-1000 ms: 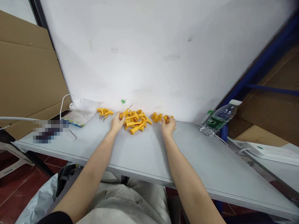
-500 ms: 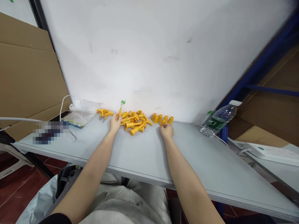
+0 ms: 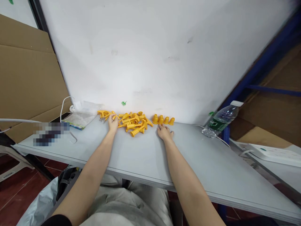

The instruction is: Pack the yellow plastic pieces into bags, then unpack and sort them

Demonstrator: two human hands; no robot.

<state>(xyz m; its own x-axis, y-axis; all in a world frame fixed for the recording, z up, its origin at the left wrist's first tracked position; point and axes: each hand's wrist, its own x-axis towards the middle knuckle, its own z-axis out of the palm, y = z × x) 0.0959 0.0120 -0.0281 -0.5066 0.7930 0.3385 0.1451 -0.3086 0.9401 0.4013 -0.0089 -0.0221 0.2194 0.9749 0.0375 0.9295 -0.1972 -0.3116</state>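
Note:
My left hand (image 3: 113,123) is closed on a yellow-handled corkscrew (image 3: 114,115), tilted, with its metal spiral partly behind the fingers. Just left of it lie several yellow corkscrew handles (image 3: 103,113) with metal spirals showing below them. To its right is a loose pile of yellow plastic pieces (image 3: 135,121), some T-shaped, some tapered sleeves. My right hand (image 3: 165,132) rests palm down, fingers apart, in front of a row of yellow tapered caps (image 3: 166,120). Its fingertips reach the foot of the row; whether they touch a cap I cannot tell.
The grey table (image 3: 141,157) meets a white wall panel (image 3: 150,56) behind the pieces. A plastic bottle (image 3: 221,121) leans at the right, near a cable and a white power strip (image 3: 275,153). Clear plastic bags (image 3: 81,117) and a cardboard sheet (image 3: 30,72) are at the left.
My left hand has moved left, and the corkscrew, upright before, is tilted beside the other handles. My right hand has let go of a yellow cap; the caps now stand in an even row.

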